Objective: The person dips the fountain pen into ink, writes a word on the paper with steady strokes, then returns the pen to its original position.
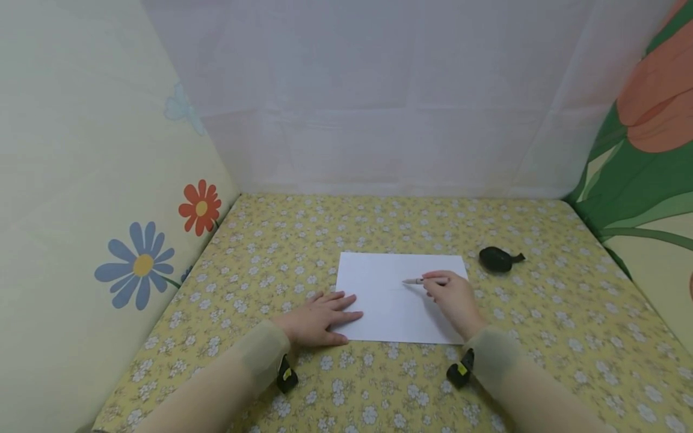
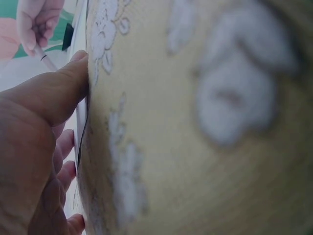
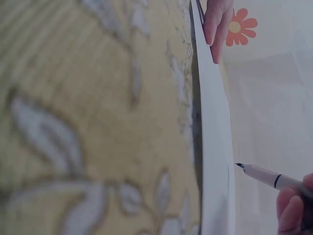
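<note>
A white sheet of paper (image 1: 379,325) lies on the flowered tablecloth, with a faint thin line near its middle. My left hand (image 1: 319,319) rests on the paper's left edge with fingers spread. In the left wrist view its thumb (image 2: 73,81) lies along that edge. Over the right part of the sheet, my right hand (image 1: 452,300) pinches a pen (image 1: 414,281) with a pale barrel, its tip pointing left. The right wrist view shows the pen's dark pointed tip (image 3: 240,166) close over the paper and a dark ring round the barrel.
A black rounded object (image 1: 495,259) with a short tail lies right of the paper's far corner. Yellow flowered cloth (image 1: 303,228) covers the table. A white sheet (image 1: 379,120) hangs behind, and flower-printed panels (image 1: 108,180) stand at both sides.
</note>
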Available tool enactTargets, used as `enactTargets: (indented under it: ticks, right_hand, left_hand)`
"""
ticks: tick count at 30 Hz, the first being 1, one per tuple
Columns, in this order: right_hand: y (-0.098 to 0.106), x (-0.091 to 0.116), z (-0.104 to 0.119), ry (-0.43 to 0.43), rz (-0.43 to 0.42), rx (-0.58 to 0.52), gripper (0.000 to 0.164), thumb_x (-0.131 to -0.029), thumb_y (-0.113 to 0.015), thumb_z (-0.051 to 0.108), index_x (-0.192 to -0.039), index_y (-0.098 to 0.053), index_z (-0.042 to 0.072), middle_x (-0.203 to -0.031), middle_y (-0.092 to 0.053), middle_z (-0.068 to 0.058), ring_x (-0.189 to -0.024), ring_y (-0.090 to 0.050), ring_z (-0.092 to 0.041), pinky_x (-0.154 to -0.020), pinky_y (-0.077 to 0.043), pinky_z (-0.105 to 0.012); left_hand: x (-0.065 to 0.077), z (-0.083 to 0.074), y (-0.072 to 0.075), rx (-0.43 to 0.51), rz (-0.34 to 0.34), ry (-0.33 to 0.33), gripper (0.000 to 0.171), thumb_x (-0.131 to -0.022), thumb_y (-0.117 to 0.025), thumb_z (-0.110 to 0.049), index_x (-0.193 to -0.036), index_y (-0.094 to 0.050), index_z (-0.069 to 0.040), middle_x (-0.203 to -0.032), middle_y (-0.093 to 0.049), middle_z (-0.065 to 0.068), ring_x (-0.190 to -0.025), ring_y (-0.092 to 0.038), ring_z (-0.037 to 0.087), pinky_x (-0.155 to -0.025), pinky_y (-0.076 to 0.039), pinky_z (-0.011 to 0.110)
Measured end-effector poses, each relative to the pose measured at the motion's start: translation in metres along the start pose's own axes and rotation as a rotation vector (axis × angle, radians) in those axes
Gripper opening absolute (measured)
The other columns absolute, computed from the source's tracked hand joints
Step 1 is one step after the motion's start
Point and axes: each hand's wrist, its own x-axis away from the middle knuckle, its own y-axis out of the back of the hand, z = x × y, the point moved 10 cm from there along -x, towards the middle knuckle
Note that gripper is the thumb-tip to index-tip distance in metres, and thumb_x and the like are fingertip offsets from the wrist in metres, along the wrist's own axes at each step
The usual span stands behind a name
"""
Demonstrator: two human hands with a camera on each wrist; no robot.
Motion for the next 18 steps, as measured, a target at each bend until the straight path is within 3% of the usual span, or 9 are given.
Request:
enactTargets:
  ticks: [18]
  right_hand:
    - [-0.0061, -0.0042, -0.0009, -0.022, -0.009, 0.03, 0.03, -0.093, -0.059, 0.026, -0.117, -0.067, 0.011, -0.101, -0.069, -0.009, -0.08, -0.06, -0.022, -0.062, -0.048, -0.03]
  left_hand:
    - [0.0004, -0.0003, -0.0002, -0.005, 0.004, 0.01, 0.061, -0.096, -0.047, -0.055, -0.151, -0.029, -0.036, -0.161, -0.01, -0.005, -0.147, -0.007, 0.022, -0.115, -0.006, 0.055]
